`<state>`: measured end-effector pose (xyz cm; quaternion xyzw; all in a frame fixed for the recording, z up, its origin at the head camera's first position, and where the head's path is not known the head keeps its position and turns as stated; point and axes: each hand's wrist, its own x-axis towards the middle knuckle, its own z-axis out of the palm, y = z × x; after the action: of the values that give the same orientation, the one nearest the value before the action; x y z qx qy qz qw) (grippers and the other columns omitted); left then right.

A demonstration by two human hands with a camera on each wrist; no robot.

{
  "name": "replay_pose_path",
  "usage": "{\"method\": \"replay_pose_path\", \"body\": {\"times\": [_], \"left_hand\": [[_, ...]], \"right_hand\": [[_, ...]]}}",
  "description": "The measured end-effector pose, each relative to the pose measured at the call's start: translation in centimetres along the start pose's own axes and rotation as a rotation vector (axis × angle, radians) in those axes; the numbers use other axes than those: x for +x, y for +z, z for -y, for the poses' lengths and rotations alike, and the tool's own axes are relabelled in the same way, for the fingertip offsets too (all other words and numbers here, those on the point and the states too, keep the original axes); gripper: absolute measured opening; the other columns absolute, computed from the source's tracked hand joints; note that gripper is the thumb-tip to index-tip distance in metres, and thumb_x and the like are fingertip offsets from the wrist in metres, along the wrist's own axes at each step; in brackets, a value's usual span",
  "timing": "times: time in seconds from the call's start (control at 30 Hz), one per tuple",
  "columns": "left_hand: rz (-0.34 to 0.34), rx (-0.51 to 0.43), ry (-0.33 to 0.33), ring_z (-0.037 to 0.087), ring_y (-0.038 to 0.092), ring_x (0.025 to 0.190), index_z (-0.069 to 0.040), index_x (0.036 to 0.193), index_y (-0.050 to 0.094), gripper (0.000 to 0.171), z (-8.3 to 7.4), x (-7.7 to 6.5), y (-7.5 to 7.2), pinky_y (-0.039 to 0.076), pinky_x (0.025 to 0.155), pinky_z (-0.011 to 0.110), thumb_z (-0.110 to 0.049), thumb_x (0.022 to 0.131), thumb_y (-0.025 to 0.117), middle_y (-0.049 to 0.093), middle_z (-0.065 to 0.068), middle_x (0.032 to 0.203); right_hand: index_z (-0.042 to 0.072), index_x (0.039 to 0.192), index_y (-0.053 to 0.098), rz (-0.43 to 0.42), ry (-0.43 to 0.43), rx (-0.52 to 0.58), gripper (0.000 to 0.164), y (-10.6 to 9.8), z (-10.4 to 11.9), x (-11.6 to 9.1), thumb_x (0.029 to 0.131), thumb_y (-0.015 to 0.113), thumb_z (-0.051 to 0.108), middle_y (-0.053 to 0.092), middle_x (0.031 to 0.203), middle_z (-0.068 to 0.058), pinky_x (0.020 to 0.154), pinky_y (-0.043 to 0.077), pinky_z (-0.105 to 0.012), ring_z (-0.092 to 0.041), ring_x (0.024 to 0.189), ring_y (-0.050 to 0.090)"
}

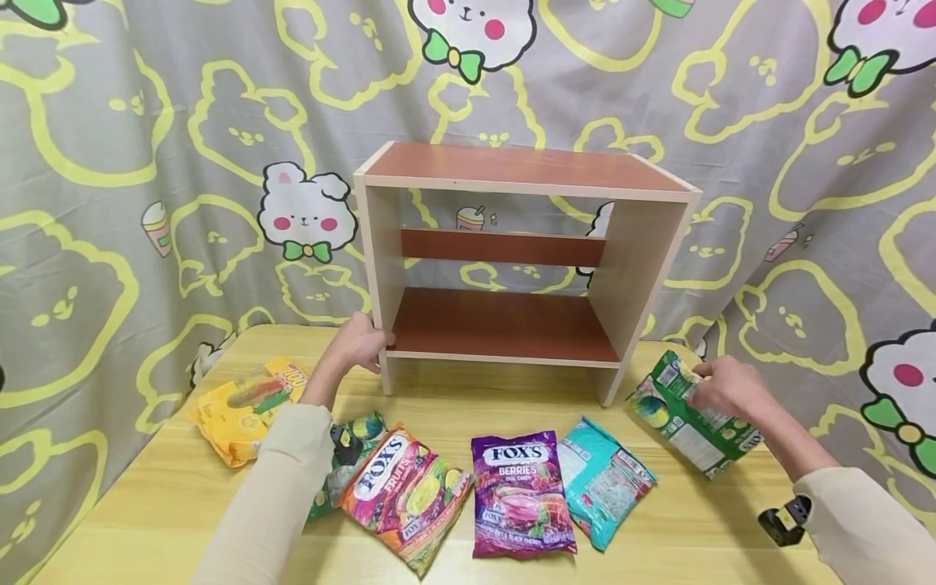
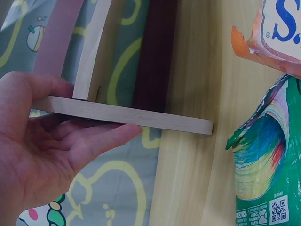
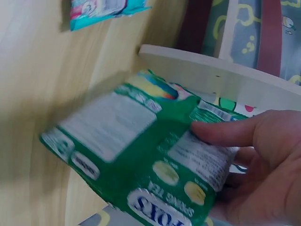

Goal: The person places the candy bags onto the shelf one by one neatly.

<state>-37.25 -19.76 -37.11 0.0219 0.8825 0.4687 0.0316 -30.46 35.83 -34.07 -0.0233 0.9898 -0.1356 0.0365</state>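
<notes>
In the head view my left hand point(image 1: 360, 340) grips the left side panel of a small wooden shelf point(image 1: 504, 325). The left wrist view shows the thumb on one face of the panel point(image 2: 141, 115) and the fingers on the other. My right hand point(image 1: 731, 386) pinches a green Fox's candy bag point(image 1: 687, 422) right of the shelf, its printed back turned up. The right wrist view shows the thumb across this green bag point(image 3: 122, 132). Whether the bag touches the table I cannot tell.
Before the shelf lie an orange Fox's Fruits bag point(image 1: 409, 496), a purple Fox's Berries bag point(image 1: 521, 496) and a teal bag point(image 1: 605, 479). Another green bag point(image 1: 322, 500) is partly under the orange one. A yellow bag point(image 1: 241, 410) lies at left on the wooden table point(image 1: 168, 520). A patterned curtain point(image 1: 219, 122) hangs behind.
</notes>
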Motion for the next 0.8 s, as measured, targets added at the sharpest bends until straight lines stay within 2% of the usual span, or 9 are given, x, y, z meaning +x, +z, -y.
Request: {"method": "replay_pose_path", "body": {"times": [0.07,0.17,0.23,0.3,0.43,0.57,0.7,0.8], "left_hand": [[-0.002,-0.003,-0.001,0.037,0.071,0.085,0.012,0.134,0.051,0.049,0.0,0.0,0.0,0.064,0.063,0.043,-0.012,0.092,0.057,0.061,0.036,0.121],[0.001,-0.002,-0.001,0.038,0.072,0.086,0.012,0.134,0.050,0.049,-0.1,0.0,0.0,0.064,0.063,0.042,-0.012,0.092,0.056,0.061,0.036,0.121],[0.003,-0.001,-0.002,0.039,0.072,0.087,0.012,0.135,0.050,0.049,-0.1,0.0,0.0,0.064,0.063,0.042,-0.012,0.092,0.056,0.061,0.035,0.121],[0.006,0.005,0.003,0.038,0.071,0.087,0.013,0.135,0.049,0.050,-0.1,0.0,0.0,0.064,0.063,0.042,-0.013,0.093,0.056,0.061,0.036,0.122],[0.001,0.013,0.002,0.035,0.071,0.083,0.013,0.134,0.050,0.049,-0.1,0.0,0.0,0.064,0.063,0.041,-0.014,0.093,0.057,0.061,0.036,0.121],[-0.003,0.005,-0.001,0.034,0.071,0.082,0.013,0.133,0.050,0.049,0.0,0.0,0.0,0.064,0.063,0.042,-0.013,0.092,0.057,0.061,0.036,0.121],[-0.001,-0.002,-0.001,0.034,0.071,0.082,0.013,0.134,0.050,0.049,0.0,0.1,0.0,0.064,0.063,0.042,-0.013,0.092,0.057,0.061,0.035,0.120],[-0.001,-0.002,0.001,0.033,0.071,0.081,0.013,0.133,0.050,0.049,0.0,0.1,0.1,0.064,0.063,0.042,-0.013,0.092,0.057,0.062,0.036,0.120]], "right_hand": [[-0.016,0.132,0.055,-0.064,-0.009,-0.012,0.063,0.4,-0.2,-0.1,0.077,0.068,0.014,0.055,0.129,-0.042,0.077,0.054,-0.056,-0.061,0.105,0.054],[-0.014,0.128,0.060,-0.165,-0.030,-0.035,0.055,1.4,-0.4,-0.1,0.078,0.060,0.008,0.059,0.124,-0.040,0.057,0.047,-0.042,-0.044,0.075,0.059],[-0.013,0.127,0.062,-0.218,-0.035,-0.046,0.051,2.0,-0.4,-0.1,0.079,0.056,0.006,0.061,0.121,-0.039,0.049,0.037,-0.035,-0.029,0.061,0.051],[-0.011,0.127,0.062,-0.251,-0.030,-0.047,0.050,2.5,-0.3,-0.2,0.079,0.052,0.003,0.063,0.118,-0.039,0.046,0.030,-0.032,-0.023,0.053,0.040],[-0.009,0.123,0.065,-0.295,-0.036,-0.060,0.053,3.4,-0.2,-0.1,0.073,0.048,-0.002,0.066,0.104,-0.039,0.042,0.031,-0.032,-0.023,0.053,0.041],[-0.004,0.108,0.071,-0.305,-0.060,-0.080,0.045,3.9,-0.3,0.1,0.069,0.049,-0.003,0.065,0.081,-0.028,0.042,0.037,-0.037,-0.028,0.058,0.048],[0.001,0.090,0.071,-0.288,-0.081,-0.079,0.033,4.2,-0.3,0.3,0.067,0.048,-0.005,0.061,0.073,-0.020,0.044,0.039,-0.039,-0.029,0.060,0.049],[0.001,0.091,0.073,-0.278,-0.088,-0.075,0.035,4.4,-0.1,0.4,0.066,0.048,-0.005,0.064,0.076,-0.022,0.045,0.041,-0.040,-0.030,0.061,0.051]]}}
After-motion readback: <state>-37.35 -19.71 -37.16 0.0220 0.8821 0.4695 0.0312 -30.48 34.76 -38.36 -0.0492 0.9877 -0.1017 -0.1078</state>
